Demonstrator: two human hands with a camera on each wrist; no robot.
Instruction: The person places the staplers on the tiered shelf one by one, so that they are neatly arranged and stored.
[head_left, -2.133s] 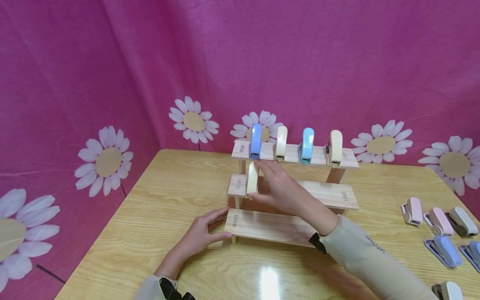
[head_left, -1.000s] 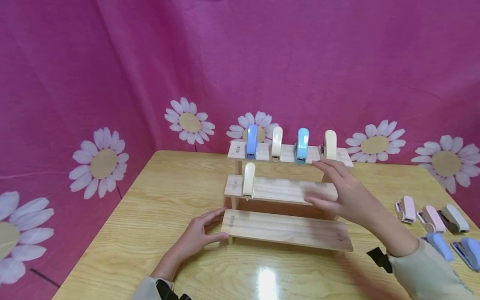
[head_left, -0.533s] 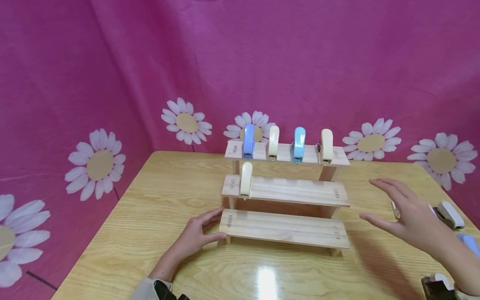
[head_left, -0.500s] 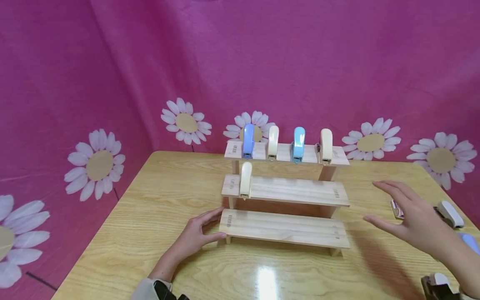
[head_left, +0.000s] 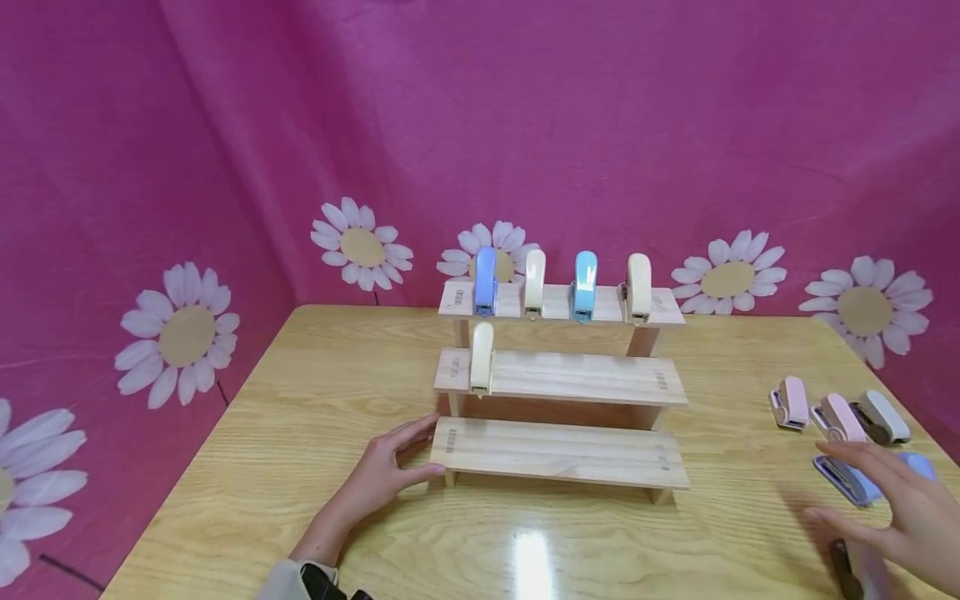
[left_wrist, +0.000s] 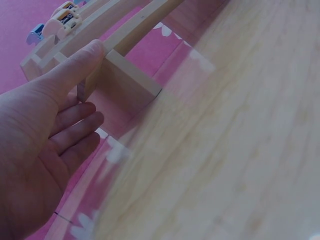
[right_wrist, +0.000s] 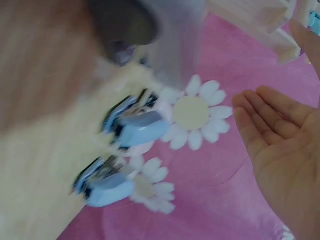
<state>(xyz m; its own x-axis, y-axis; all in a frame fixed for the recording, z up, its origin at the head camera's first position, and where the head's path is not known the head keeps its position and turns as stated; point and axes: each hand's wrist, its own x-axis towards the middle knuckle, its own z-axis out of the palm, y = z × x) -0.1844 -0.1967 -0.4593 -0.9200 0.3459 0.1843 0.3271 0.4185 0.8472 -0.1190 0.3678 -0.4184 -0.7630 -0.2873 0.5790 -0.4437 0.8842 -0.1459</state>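
My left hand point(head_left: 378, 475) holds the left end of the lowest tier of a three-tier wooden display rack point(head_left: 558, 454), thumb at the front corner and forefinger at the back. In the left wrist view, the other fingers point(left_wrist: 75, 132) hang loose below the board. My right hand point(head_left: 903, 517) hovers above the table at the far right, fingers spread, holding nothing. Under and beside it lie blue staplers point(head_left: 847, 481) and a partly covered dark-and-pale stapler point(head_left: 846, 571). On the middle tier, a cream stapler point(head_left: 482, 358) stands at the left end.
Along the top tier stand a blue stapler point(head_left: 485, 282), a cream stapler point(head_left: 534, 283), a light blue stapler point(head_left: 584, 286) and another cream stapler point(head_left: 638, 288). Pink staplers point(head_left: 792, 403) and a grey-white stapler point(head_left: 885, 417) lie on the right of the table point(head_left: 360, 367). A pink flowered curtain point(head_left: 600, 125) hangs behind.
My right hand has let go of the cream stapler on the middle tier and moved right and down to the loose staplers. My left hand has stayed at the rack.
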